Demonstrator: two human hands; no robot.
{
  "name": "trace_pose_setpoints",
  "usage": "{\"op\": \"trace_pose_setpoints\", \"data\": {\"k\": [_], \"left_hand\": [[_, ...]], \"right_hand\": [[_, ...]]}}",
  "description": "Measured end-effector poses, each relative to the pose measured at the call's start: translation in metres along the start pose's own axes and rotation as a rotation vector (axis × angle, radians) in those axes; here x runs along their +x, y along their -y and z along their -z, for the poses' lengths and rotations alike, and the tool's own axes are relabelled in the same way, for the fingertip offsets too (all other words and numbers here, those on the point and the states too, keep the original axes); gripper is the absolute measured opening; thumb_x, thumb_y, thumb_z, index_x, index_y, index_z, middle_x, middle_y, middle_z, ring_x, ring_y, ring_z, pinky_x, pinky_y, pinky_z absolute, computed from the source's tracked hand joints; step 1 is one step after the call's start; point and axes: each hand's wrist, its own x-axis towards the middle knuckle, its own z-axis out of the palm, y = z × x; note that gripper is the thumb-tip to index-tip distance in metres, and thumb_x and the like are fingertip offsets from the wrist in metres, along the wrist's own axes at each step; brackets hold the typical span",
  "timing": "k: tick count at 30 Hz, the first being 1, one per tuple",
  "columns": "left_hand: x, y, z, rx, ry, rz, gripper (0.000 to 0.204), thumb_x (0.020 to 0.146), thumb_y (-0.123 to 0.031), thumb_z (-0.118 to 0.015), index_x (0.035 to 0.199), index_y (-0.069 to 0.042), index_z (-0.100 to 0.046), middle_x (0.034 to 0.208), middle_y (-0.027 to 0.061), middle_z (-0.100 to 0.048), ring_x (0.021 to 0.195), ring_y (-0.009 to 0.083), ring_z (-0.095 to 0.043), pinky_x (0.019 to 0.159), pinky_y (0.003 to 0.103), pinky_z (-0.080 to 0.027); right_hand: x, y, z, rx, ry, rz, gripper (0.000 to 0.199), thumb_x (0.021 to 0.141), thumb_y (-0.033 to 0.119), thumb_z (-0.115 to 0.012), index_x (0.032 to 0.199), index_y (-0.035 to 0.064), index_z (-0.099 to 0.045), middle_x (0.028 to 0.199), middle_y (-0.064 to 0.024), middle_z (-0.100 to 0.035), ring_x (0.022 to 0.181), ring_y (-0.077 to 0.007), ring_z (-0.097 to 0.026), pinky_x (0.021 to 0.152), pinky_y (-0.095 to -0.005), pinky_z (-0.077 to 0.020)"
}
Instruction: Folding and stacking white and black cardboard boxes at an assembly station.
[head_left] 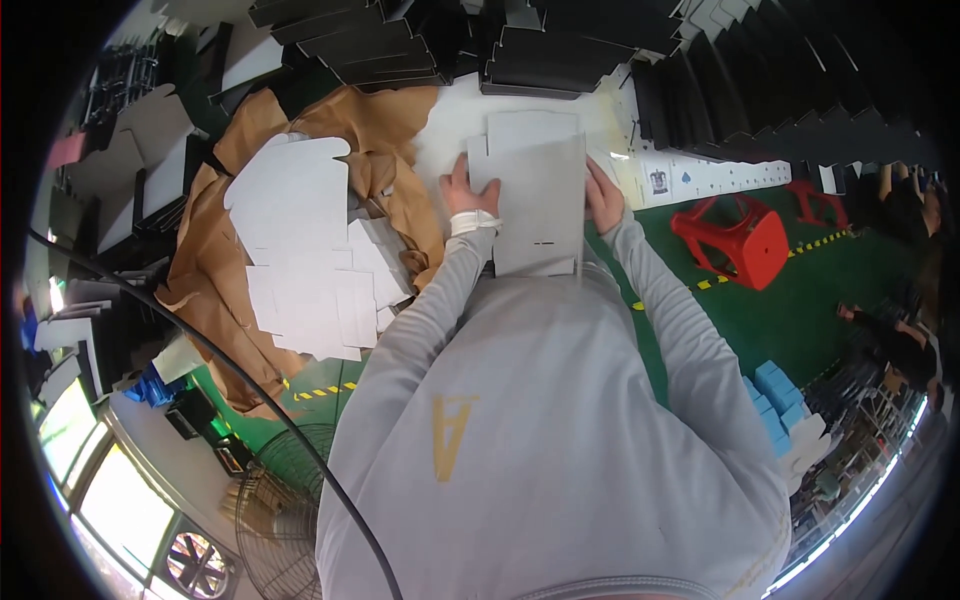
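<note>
A pale grey-white cardboard box [537,195], partly folded with flaps along its edges, lies in front of me on the white tabletop. My left hand [470,192], with a white band at its wrist, grips its left edge, the thumb by the side flap and the fingers bent. Against the opposite side, my right hand [603,194] is closed along the edge, some of its fingers hidden behind the box. On the left, a pile of flat white die-cut box blanks [295,235] rests on crumpled brown wrapping paper [205,255].
Stacks of black folded boxes [560,55] line the far side, with more [740,95] at far right. Printed card sheets [690,175] lie beyond my right hand. A red plastic stool [745,240] stands on the green floor. Left are a black cable [240,375] and a fan [280,510].
</note>
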Motion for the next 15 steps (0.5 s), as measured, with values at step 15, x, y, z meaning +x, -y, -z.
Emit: {"op": "trace_pose_setpoints", "data": {"k": [15], "left_hand": [[0.008,-0.001,-0.016,-0.313,0.361,-0.074,0.036,0.083,-0.015,-0.046,0.116,-0.001,-0.048,0.091,0.0201,-0.057,0.083,0.031,-0.056,0.072,0.032,-0.045]], "right_hand": [[0.055,-0.019,-0.017,-0.031,-0.205,0.298,0.025,0.079,0.018,-0.056,0.097,0.0028,-0.062,0.063,-0.0113,-0.051,0.064,-0.0232,-0.051,0.06,-0.0307,-0.0395]]}}
